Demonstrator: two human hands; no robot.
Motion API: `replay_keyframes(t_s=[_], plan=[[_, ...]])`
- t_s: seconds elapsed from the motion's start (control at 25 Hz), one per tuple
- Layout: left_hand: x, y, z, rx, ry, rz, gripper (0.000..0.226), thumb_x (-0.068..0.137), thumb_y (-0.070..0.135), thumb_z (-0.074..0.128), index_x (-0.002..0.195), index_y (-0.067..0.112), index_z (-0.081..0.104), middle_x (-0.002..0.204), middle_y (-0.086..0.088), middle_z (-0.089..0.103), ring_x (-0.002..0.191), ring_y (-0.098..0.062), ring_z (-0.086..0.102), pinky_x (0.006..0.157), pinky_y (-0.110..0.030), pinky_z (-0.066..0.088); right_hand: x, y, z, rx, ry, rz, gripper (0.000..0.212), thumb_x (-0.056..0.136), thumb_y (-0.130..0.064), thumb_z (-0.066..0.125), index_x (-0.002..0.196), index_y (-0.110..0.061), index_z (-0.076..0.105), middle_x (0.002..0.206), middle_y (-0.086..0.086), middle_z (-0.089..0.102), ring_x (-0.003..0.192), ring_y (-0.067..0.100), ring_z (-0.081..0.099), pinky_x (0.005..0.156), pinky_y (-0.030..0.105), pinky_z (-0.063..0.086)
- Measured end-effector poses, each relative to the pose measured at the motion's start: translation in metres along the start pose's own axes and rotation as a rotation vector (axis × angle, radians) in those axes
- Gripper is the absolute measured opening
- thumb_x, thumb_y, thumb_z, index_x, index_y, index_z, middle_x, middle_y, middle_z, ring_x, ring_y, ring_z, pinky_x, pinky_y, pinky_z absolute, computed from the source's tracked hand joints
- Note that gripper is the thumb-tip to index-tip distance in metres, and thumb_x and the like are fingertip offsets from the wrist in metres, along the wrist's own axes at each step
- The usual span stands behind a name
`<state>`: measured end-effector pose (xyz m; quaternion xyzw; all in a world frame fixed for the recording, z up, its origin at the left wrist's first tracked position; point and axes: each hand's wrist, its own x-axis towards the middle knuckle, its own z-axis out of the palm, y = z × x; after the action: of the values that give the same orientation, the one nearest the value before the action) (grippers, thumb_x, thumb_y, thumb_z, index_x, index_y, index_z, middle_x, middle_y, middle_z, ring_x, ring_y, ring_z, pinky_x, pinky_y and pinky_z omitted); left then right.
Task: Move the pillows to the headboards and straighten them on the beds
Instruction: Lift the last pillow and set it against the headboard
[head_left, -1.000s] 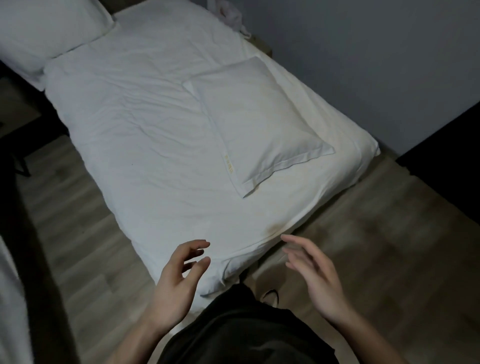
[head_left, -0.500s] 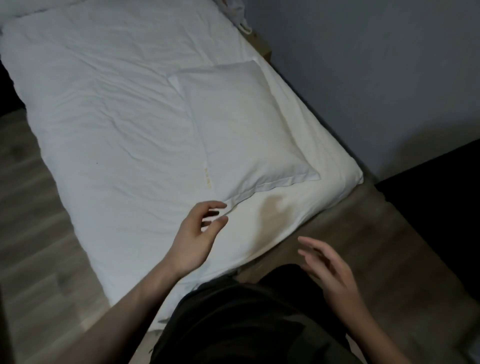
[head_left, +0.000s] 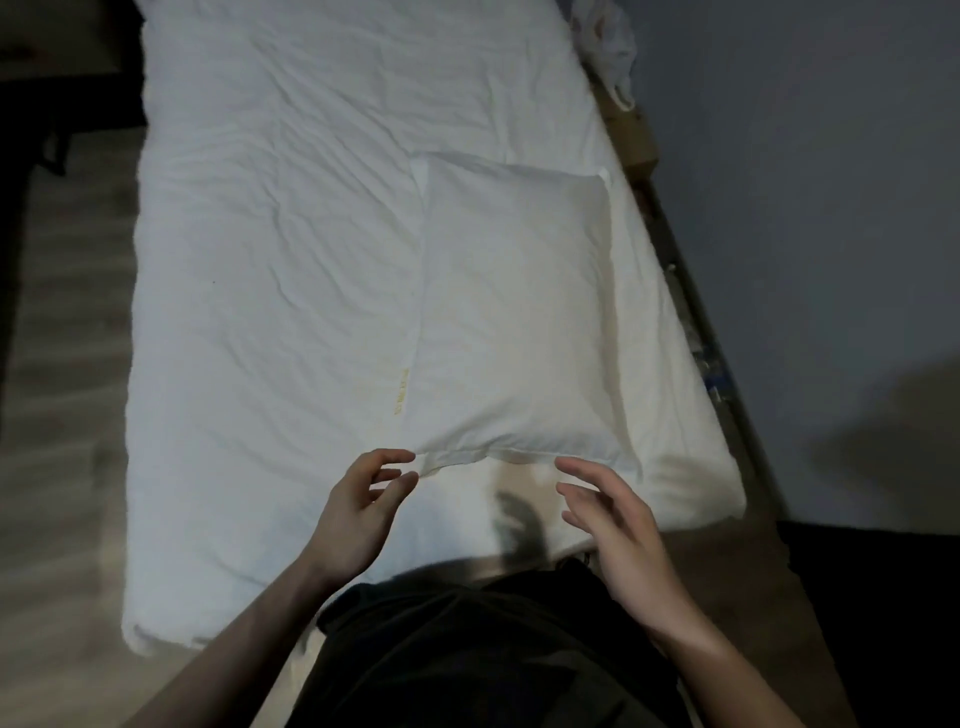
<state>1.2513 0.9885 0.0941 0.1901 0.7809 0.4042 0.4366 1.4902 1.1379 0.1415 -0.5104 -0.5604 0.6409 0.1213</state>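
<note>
Nearest, the left hand (head_left: 361, 512) and right hand (head_left: 610, 519) hover at the foot of the bed (head_left: 270, 312), fingers loosely spread and holding nothing (the left's fingertips sit just beside the flap). Beyond them the pillow (head_left: 511, 312) lies flat near the foot, toward the wall side. Pinching only the thin flange could let the pillow sag and twist when lifted.

Dim room, soft blur, perhaps wide-angle bending at edges
</note>
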Motion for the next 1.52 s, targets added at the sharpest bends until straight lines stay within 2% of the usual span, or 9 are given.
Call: replay_keyframes(t_s=[0.36, 0.52, 0.68, 0.76, 0.88, 1.04, 1.16, 1.32, 1.52], plan=[[-0.004, 0.048, 0.175, -0.125, 0.307, -0.194, 0.021, 0.101, 0.035, 0.062, 0.119, 0.029, 0.069, 0.123, 0.014, 0.069, 0.114, -0.002, 0.064, 0.090, -0.018, 0.046, 0.118, 0.000, -0.169, -0.202, -0.361, 0.075, 0.024, 0.101, -0.022, 0.065, 0.116, -0.038, 0.074, 0.112, -0.017, 0.076, 0.108, 0.003, 0.070, 0.111, 0.051, 0.050], [0.023, 0.046, 0.203, -0.296, 0.391, -0.340, 0.035, 0.086, 0.049, 0.060, 0.111, 0.027, 0.071, 0.111, 0.013, 0.071, 0.112, -0.014, 0.066, 0.099, -0.039, 0.052, 0.142, -0.004, -0.190, -0.272, -0.414, 0.078, 0.023, 0.101, -0.021, 0.065, 0.114, -0.037, 0.074, 0.118, -0.006, 0.076, 0.105, 0.008, 0.072, 0.108, 0.050, 0.052], [0.074, 0.016, 0.211, -0.414, 0.386, -0.454, 0.030, 0.087, 0.050, 0.060, 0.097, 0.023, 0.068, 0.108, 0.007, 0.070, 0.110, -0.021, 0.067, 0.098, -0.043, 0.051, 0.156, 0.001, -0.185, -0.372, -0.457, 0.058, 0.026, 0.090, -0.044, 0.074, 0.115, -0.041, 0.074, 0.114, -0.014, 0.076, 0.107, 0.014, 0.072, 0.102, 0.056, 0.055], [0.104, 0.001, 0.214, -0.454, 0.398, -0.517, 0.032, 0.090, 0.048, 0.062, 0.091, 0.016, 0.064, 0.102, -0.001, 0.065, 0.098, -0.025, 0.063, 0.089, -0.042, 0.052, 0.164, 0.008, -0.185, -0.398, -0.447, 0.061, 0.023, 0.093, -0.037, 0.073, 0.116, -0.039, 0.073, 0.110, -0.020, 0.075, 0.103, 0.016, 0.071, 0.102, 0.057, 0.055], [0.144, -0.018, 0.227, -0.577, 0.385, -0.753, 0.069, 0.077, 0.065, 0.067, 0.119, 0.010, 0.060, 0.116, -0.010, 0.061, 0.100, -0.029, 0.062, 0.085, -0.040, 0.056, 0.179, 0.021, -0.190, -0.470, -0.453, 0.097, 0.025, 0.100, -0.019, 0.065, 0.116, -0.036, 0.073, 0.108, -0.027, 0.073, 0.095, 0.003, 0.070, 0.105, 0.053, 0.053], [0.189, 0.009, 0.256, -0.694, 0.401, -0.796, 0.131, 0.061, 0.078, 0.077, 0.158, 0.006, 0.027, 0.154, -0.007, 0.044, 0.134, -0.033, 0.052, 0.108, -0.045, 0.050, 0.194, 0.022, -0.204, -0.535, -0.499, 0.109, 0.024, 0.100, -0.023, 0.067, 0.112, -0.042, 0.073, 0.110, -0.032, 0.072, 0.103, -0.005, 0.068, 0.107, 0.048, 0.053], [0.211, 0.016, 0.273, -0.873, 0.566, -0.730, 0.117, 0.068, 0.070, 0.082, 0.155, 0.007, 0.036, 0.151, -0.003, 0.048, 0.123, -0.022, 0.056, 0.109, -0.041, 0.047, 0.215, 0.021, -0.218, -0.563, -0.508, 0.096, 0.022, 0.099, -0.025, 0.067, 0.111, -0.043, 0.071, 0.110, -0.033, 0.072, 0.102, -0.009, 0.067, 0.107, 0.049, 0.053], [0.213, 0.026, 0.286, -0.730, 0.719, -0.694, 0.084, 0.078, 0.045, 0.084, 0.143, 0.002, 0.054, 0.139, -0.011, 0.060, 0.120, -0.027, 0.063, 0.094, -0.032, 0.051, 0.246, 0.012, -0.249, -0.563, -0.560, 0.065, 0.025, 0.099, -0.022, 0.065, 0.106, -0.046, 0.069, 0.114, -0.023, 0.070, 0.099, -0.012, 0.066, 0.104, 0.047, 0.056], [0.163, 0.127, 0.335, -0.712, 0.829, -0.521, 0.037, 0.066, 0.015, 0.079, 0.100, 0.001, 0.071, 0.077, -0.009, 0.068, 0.066, -0.029, 0.067, 0.055, -0.029, 0.052, 0.280, -0.017, -0.306, -0.661, -0.678, -0.097, 0.018, 0.084, -0.048, 0.067, 0.102, -0.048, 0.070, 0.111, -0.021, 0.073, 0.105, 0.005, 0.069, 0.098, 0.044, 0.059]])
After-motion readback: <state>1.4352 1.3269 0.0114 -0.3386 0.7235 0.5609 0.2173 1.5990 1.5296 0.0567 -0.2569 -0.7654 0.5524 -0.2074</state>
